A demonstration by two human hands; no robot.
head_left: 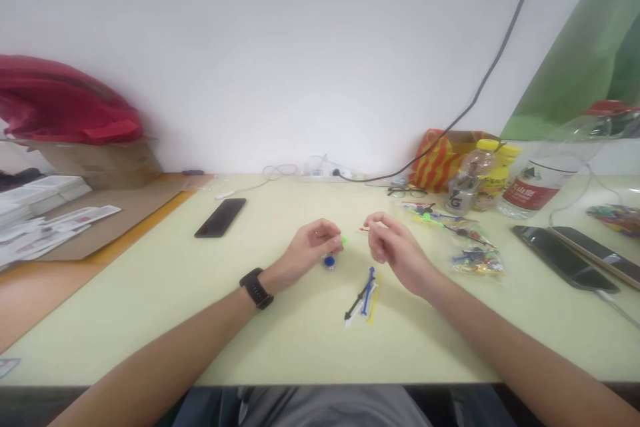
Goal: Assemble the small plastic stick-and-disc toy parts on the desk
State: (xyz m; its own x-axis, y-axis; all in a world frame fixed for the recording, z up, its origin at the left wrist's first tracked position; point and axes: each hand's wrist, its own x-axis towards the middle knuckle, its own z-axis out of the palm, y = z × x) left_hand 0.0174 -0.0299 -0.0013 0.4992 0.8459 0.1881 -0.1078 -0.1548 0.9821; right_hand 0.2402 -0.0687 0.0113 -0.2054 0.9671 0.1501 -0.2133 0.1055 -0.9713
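Note:
My left hand [319, 240], a dark watch on its wrist, pinches a small bright green plastic piece [345, 240] between thumb and fingers. Just below those fingertips a small round blue piece [329, 261] stands on the table. Facing it, my right hand [393, 243] has its fingers curled closed. A thin red arrow-like piece [365, 229] pokes out at its fingertips, seemingly in their grasp. Nearer to me lie a black arrow-shaped strip [356, 303], a blue one [369, 290], a yellow one [375, 303] and white pieces, partly overlapping.
Clear bags of coloured plastic pieces [477, 260] lie to the right, beside phones [565, 257] and bottles [537, 180]. Glasses [407, 193] and a power strip [325, 177] sit at the back. Another phone [221, 217] and cardboard [135, 220] are on the left.

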